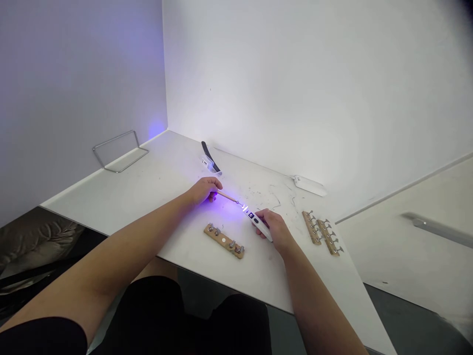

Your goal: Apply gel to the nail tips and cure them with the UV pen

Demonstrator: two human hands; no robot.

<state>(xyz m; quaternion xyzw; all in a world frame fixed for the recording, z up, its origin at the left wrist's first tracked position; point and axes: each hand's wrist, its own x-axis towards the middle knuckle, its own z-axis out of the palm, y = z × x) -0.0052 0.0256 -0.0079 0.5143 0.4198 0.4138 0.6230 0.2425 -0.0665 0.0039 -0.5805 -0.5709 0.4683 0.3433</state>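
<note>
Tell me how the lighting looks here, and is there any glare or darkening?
In the head view, purple light spreads over the table around the stick; same view, the flashlight in the right hand glares white at its tip; same view, a bluish patch tints the left wall; same view, the top right corner darkens.

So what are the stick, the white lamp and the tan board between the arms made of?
The stick looks like plain wood: it is light brown, with little shine. The lamp seems to be smooth plastic, judging by its even white body, though painted metal is possible. The board may be wood too, tan and dull, but no grain shows clearly.
</note>
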